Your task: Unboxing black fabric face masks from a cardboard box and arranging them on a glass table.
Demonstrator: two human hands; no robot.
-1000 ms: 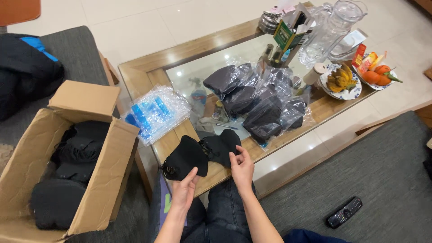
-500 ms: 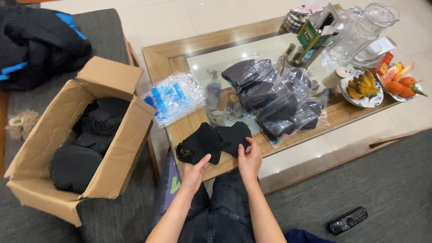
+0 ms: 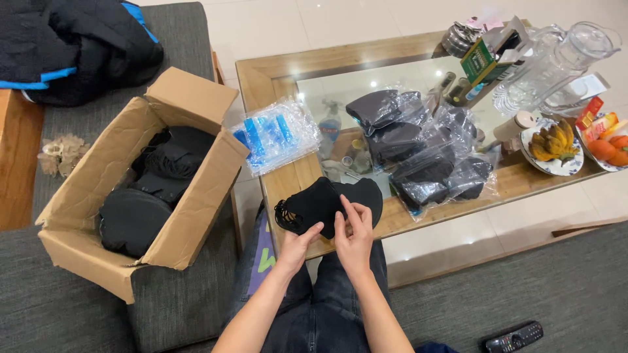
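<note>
Nearest the camera, the person's two forearms rise from the lap and meet at the near edge of the table (image 3: 288, 176). The left hand (image 3: 299, 243) reaches up with its fingers (image 3: 313, 230) pressed against the underside of a black fabric piece (image 3: 317, 204), and appears closed on its near edge. The right hand (image 3: 353, 236) sits just beside it, fingers (image 3: 348, 210) pinched together on the same piece, near its middle. The fabric lies directly ahead of both hands, resting at the table's near rim, its long axis running left to right across the person's view; the left end carries bunched loops, the right end overlaps a second black piece (image 3: 367, 193). Both hands touch it, the right one more centrally.

Farther left, on the grey sofa, an open cardboard box (image 3: 190, 216) holds more dark pieces. Beyond the hands on the table lie a clear packet with blue items (image 3: 275, 134) and a heap of dark bagged goods (image 3: 418, 153). Farthest right stand a glass jug (image 3: 556, 62) and a plate of bananas (image 3: 553, 147).
</note>
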